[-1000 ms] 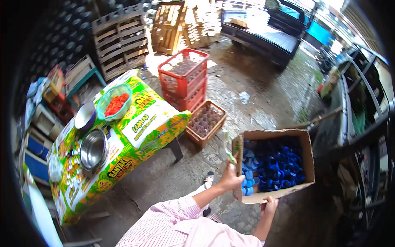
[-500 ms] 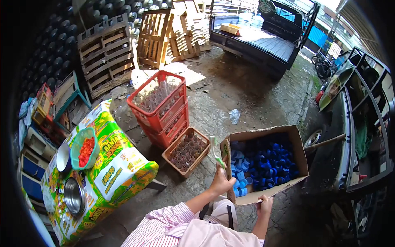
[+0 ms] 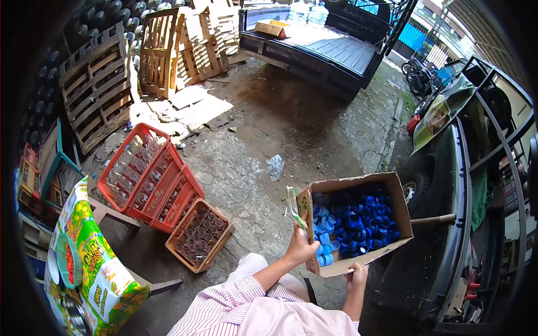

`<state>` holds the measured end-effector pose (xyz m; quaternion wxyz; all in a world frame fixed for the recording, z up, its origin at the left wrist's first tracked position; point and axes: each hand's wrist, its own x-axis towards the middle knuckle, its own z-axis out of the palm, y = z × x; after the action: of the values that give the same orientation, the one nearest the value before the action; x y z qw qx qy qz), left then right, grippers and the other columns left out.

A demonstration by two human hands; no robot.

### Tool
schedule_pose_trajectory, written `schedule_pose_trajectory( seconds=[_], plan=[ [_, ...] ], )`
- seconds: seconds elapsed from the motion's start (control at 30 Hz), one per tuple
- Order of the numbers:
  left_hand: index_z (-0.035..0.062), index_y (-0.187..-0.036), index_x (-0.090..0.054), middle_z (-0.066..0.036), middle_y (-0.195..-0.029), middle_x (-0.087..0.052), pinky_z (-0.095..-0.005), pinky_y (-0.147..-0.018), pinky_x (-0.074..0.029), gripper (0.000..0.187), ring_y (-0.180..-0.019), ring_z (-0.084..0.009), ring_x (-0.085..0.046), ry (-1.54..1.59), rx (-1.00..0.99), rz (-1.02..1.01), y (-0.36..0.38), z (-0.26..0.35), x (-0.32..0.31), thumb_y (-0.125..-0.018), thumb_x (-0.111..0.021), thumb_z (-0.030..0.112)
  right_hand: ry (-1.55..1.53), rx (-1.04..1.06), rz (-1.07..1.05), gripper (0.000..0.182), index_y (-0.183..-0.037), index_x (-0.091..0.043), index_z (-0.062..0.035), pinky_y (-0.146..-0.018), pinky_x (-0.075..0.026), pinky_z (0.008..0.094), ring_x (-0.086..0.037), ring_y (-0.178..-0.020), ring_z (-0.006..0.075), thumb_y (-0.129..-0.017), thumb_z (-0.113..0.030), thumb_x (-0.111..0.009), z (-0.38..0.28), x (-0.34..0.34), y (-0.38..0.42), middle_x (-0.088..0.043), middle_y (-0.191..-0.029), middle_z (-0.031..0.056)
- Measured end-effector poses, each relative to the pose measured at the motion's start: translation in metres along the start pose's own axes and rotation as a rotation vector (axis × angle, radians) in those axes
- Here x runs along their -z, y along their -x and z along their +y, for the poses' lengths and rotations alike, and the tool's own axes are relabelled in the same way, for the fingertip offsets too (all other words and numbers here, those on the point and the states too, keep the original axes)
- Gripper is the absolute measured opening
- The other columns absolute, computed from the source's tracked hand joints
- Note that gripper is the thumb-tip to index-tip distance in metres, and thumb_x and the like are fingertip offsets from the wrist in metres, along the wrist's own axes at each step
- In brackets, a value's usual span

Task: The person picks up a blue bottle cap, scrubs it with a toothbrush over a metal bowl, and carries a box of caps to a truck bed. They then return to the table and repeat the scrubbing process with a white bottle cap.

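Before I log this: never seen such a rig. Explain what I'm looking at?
No machine here: a person works with two bare hands, viewed from a single camera worn on the head, facing forward and down. The left hand holds a slim green-handled item, type unclear, and touches the left side of an open cardboard box; the right hand grips its near edge. Inside are many blue caps, light and dark. At far left, a covered table bears a green bowl of red pieces.

Rough, cracked concrete floor (image 3: pixel 241 179), partly sunlit wooden pallets (image 3: pixel 150 55), and a dark truck (image 3: pixel 302 66) beyond.
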<state>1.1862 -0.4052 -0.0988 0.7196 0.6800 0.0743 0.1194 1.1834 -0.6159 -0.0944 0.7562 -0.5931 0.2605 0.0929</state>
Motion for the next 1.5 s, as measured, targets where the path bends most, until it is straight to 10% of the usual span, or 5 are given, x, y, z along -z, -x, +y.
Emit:
schedule_pose_trajectory(
  seconds=[0.2,0.3,0.83,1.33,1.5],
  plan=[
    [-0.0045,-0.131,-0.015,-0.011,-0.093,-0.031,-0.0300,-0.086,-0.035,0.081,-0.090,-0.0241,-0.040,-0.081,-0.101,0.024,-0.104,-0.017,-0.049,-0.063,-0.057,0.006,0.006,0.045,0.042,0.065,-0.122,-0.029,-0.0095,-0.040,-0.043,0.0239,-0.051,-0.055,0.0143,-0.061,0.004,-0.046,-0.055,-0.017,-0.095,-0.046,-0.078,0.0055],
    [0.0048,-0.098,-0.024,-0.026,-0.135,-0.022,-0.0365,-0.100,-0.023,0.047,-0.124,-0.0323,-0.028,-0.025,-0.003,-0.088,-0.155,-0.015,-0.051,-0.064,-0.057,0.003,-0.026,0.072,0.092,0.066,-0.123,-0.028,-0.0098,-0.041,-0.044,0.0240,-0.051,-0.057,0.0147,-0.061,0.005,-0.045,-0.066,-0.037,-0.123,-0.046,-0.078,0.0056],
    [0.0056,-0.099,-0.023,-0.023,-0.134,-0.025,-0.0343,-0.096,-0.026,0.047,-0.119,-0.0308,-0.031,-0.011,-0.079,-0.127,-0.378,-0.048,-0.055,-0.065,-0.055,0.002,-0.126,0.096,0.123,0.043,-0.103,-0.041,-0.0100,-0.052,-0.048,0.0295,-0.051,-0.065,0.0183,-0.062,0.003,-0.046,-0.114,-0.151,-0.306,-0.046,-0.077,0.0043],
    [0.0023,-0.115,-0.024,-0.013,-0.133,-0.023,-0.0307,-0.097,-0.027,0.058,-0.120,-0.0207,-0.030,-0.104,-0.037,0.100,-0.658,-0.103,0.162,-0.064,-0.052,-0.007,0.077,0.023,-0.121,0.059,-0.118,-0.030,-0.0085,-0.039,-0.052,0.0285,-0.057,-0.056,0.0174,-0.063,0.001,-0.049,-0.117,-0.482,-0.506,-0.050,-0.083,0.0105],
    [-0.0019,-0.116,-0.029,-0.008,-0.095,-0.033,-0.0282,-0.083,-0.034,0.060,-0.091,-0.0186,-0.037,-0.245,-0.249,0.195,-0.765,-0.087,0.216,-0.061,-0.054,-0.001,0.061,-0.011,-0.158,0.071,-0.128,-0.018,-0.0131,-0.050,-0.056,0.0380,-0.061,-0.073,0.0272,-0.064,0.002,-0.045,-0.131,-0.588,-0.570,-0.048,-0.100,0.0166]
  ],
)
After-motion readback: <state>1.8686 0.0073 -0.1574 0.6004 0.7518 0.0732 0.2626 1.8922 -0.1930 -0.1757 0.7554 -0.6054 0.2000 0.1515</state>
